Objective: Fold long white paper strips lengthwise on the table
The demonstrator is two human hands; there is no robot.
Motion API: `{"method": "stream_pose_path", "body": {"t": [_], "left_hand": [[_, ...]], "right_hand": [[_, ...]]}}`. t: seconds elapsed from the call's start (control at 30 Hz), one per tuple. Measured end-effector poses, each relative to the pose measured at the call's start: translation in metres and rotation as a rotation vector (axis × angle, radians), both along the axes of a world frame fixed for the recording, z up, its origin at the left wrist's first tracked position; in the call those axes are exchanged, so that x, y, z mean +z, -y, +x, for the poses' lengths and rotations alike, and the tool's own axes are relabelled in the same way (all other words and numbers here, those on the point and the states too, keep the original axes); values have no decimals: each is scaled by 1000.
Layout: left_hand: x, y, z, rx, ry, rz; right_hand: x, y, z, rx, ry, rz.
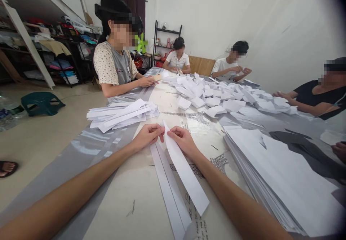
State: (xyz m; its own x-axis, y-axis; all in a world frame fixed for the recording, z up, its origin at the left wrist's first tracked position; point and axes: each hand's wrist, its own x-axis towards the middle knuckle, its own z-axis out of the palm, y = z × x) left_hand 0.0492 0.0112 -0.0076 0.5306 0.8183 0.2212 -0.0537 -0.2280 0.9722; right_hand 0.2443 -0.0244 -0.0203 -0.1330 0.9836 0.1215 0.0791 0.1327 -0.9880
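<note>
A long white paper strip (183,173) slants up from the table, its narrow far end between my two hands. My right hand (182,139) is closed on that end, thumb on the near face. Fingers curled and pinched, my left hand (148,135) meets the same end at its left edge; the exact contact is partly hidden. Below my hands, a folded paper piece (167,189) with a lengthwise crease lies flat on the table. To the left is a loose pile of paper strips (123,114).
A thick stack of white sheets (281,175) lies at the right. Many folded paper pieces (216,96) cover the far table (124,200). Several people sit around it, one person (116,60) at the left holding a small pale object. A green stool (41,101) stands on the floor.
</note>
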Motion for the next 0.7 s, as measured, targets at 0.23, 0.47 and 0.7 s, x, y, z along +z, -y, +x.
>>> {"method": "stream_pose_path", "body": {"t": [0.23, 0.47, 0.7], "left_hand": [[-2, 2, 2, -45, -61, 38], [-3, 4, 5, 19, -12, 25], [-8, 0, 2, 87, 14, 15]], "right_hand": [[5, 1, 1, 91, -34, 9], [8, 1, 0, 116, -61, -6], [8, 0, 1, 145, -20, -38]]}}
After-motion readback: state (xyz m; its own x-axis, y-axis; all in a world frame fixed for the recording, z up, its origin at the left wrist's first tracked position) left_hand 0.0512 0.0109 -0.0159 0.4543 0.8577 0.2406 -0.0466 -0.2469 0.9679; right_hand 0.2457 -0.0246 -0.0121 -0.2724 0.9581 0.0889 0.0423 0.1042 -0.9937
